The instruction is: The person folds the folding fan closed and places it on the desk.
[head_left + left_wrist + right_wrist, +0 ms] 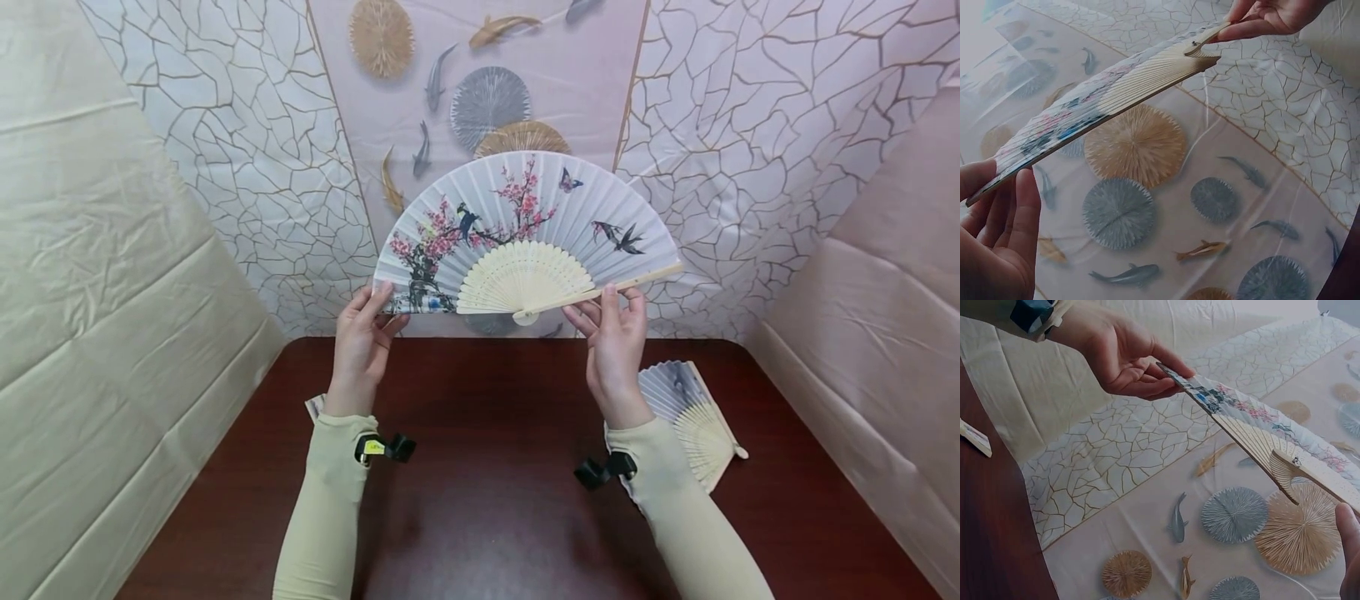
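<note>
A folding fan (525, 225) is spread into a wide half circle and held up above the table. Its white leaf carries pink blossoms, dark birds and a butterfly over pale pierced ribs. My left hand (363, 342) pinches the left end of the leaf between thumb and fingers, as the left wrist view (1004, 231) also shows. On the other side my right hand (617, 350) grips the pale guard stick, thumb in front and fingers behind. In the right wrist view the fan (1272, 425) is seen nearly edge-on, with only the right thumb (1349, 531) showing at the frame's edge.
A second fan (693, 417), grey and white, lies partly spread on the dark red table (487, 500), partly behind the right forearm. By the left wrist a small pale item (316, 406) peeks out. Patterned cloth (712, 125) hangs behind.
</note>
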